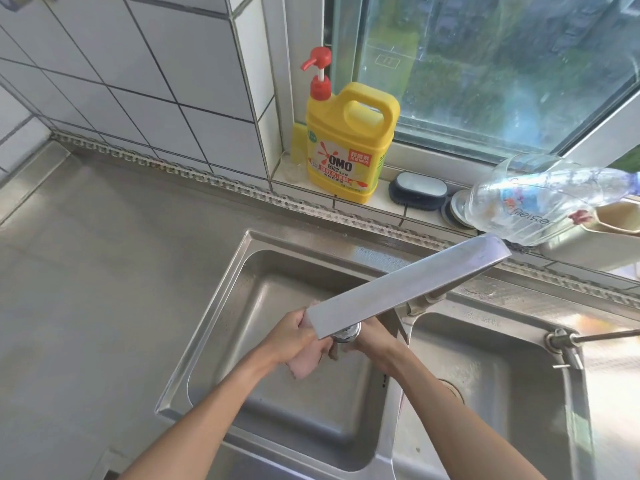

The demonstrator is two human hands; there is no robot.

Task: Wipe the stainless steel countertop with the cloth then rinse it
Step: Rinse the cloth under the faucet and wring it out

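Observation:
A pale pink cloth is bunched between both hands over the left sink basin. My left hand grips it from the left. My right hand closes on it from the right, partly hidden under the flat steel faucet spout, whose nozzle sits right above the cloth. No water stream is clearly visible. The stainless steel countertop stretches to the left of the sink.
A yellow detergent pump bottle, a yellow sponge, a dark scrub brush and a clear plastic bottle sit along the window ledge. The right basin has a drain and a second tap at its edge.

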